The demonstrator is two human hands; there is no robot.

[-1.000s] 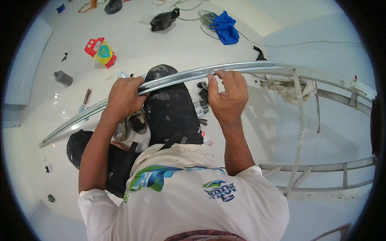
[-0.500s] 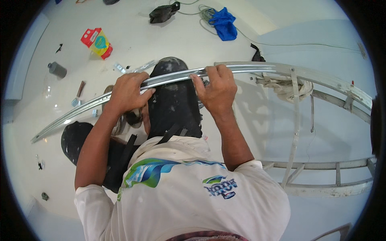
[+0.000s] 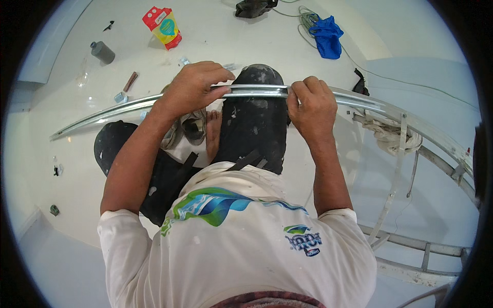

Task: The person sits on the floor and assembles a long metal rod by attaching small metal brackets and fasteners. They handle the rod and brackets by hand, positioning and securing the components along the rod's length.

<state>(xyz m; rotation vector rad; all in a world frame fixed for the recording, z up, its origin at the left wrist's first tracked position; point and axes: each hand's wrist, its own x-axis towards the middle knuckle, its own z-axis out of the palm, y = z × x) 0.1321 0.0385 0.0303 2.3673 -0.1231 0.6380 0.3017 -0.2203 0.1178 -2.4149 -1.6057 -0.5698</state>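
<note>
A long, shiny metal channel (image 3: 257, 92) lies across my raised knee, apparently two strips side by side, and looks bowed by the lens. On its left part my left hand (image 3: 191, 88) is closed round it, fingers at the far edge and thumb at the near edge. My right hand (image 3: 314, 108) grips the channel just right of the knee, fingers bent over it and thumb along its side. The right end overlaps the ladder (image 3: 400, 138) in view, so I cannot tell whether they touch.
A hammer (image 3: 132, 81), grey bottle (image 3: 102, 53) and red-yellow packet (image 3: 164, 28) lie on the floor ahead and left. Shoes (image 3: 194, 128) sit beside my bare foot. A blue cloth (image 3: 327, 36) and coiled cable are far right; a pale rag (image 3: 390, 136) hangs at the ladder.
The view has shifted, so floor objects appear farther right and higher. The channel lies more level, its left end raised in the picture. My left hand's fingers have straightened somewhat.
</note>
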